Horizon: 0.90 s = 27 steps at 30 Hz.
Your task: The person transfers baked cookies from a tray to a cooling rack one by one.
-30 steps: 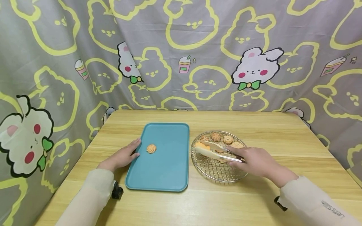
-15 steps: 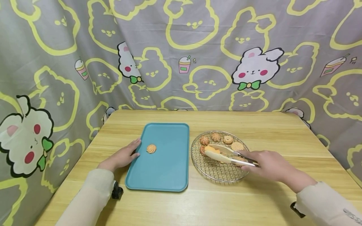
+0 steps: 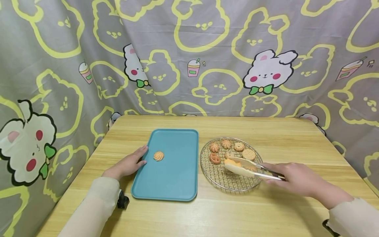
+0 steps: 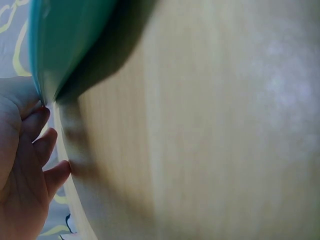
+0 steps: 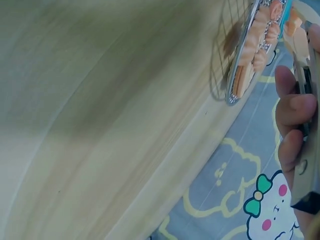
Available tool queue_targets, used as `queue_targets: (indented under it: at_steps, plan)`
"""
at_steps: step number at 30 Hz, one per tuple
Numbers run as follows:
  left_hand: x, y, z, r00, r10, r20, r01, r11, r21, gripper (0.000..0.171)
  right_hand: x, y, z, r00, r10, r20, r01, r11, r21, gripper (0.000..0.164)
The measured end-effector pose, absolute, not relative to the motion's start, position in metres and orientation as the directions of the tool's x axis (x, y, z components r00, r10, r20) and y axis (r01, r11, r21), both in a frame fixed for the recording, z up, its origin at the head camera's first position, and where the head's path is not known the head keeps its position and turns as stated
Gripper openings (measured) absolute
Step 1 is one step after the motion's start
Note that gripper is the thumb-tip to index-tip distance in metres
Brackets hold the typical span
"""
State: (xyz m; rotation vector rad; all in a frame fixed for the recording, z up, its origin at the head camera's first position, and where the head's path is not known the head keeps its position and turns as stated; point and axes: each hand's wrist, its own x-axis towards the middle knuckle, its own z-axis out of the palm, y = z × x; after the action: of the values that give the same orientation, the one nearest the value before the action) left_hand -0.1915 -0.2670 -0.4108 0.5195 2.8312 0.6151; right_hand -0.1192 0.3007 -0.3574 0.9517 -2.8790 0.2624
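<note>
My right hand [image 3: 300,179] grips a pair of tongs [image 3: 240,171] with pale, broad ends and metal arms. Between those ends sits an orange-yellow piece [image 3: 232,162], its exact kind unclear, above a round wire rack [image 3: 217,182]. Several cookies lie on the rack, including a pretzel-shaped one [image 3: 214,158], a dotted round one [image 3: 248,154] and a ridged one [image 3: 226,144]. My left hand [image 3: 127,163] rests at the left edge of a blue tray [image 3: 174,181], fingers extended. On that tray lies one swirled cookie [image 3: 158,156]. The right wrist view shows fingers wrapped around the tongs' arms.
Tray and rack stand side by side on a wooden table [image 3: 237,214], a narrow gap between them. Behind the table hangs a grey curtain [image 3: 213,39] with yellow outlines and cartoon rabbits. Dark camera mounts [image 3: 122,200] sit under both wrists.
The right hand has drawn the tongs and the orange-yellow piece rightward and toward the body over the rack, uncovering the pretzel-shaped cookie. The left hand and tray have stayed put.
</note>
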Motion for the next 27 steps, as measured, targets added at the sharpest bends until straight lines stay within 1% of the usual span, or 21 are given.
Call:
queue_targets:
  at_steps: [8,17,27]
  plan:
    - [-0.191,-0.268,-0.410,-0.919,0.376,-0.117,0.294,0.853,0.432,0.063,-0.114,0.314,-0.355,-0.781,-0.612,0.121,-0.624,0.772,-0.120,0.052]
    - [-0.190,-0.268,-0.409,-0.920,0.376,-0.113,0.294,0.851,0.434,0.063,-0.114,0.325,-0.351,-0.767,-0.638,0.064,-0.638,0.750,-0.174,0.050]
    - [-0.191,-0.268,-0.411,-0.921,0.370,-0.124,0.283,0.852,0.440,0.064,-0.112,0.334,-0.355,-0.733,-0.674,0.094,-0.680,0.720,-0.138,0.049]
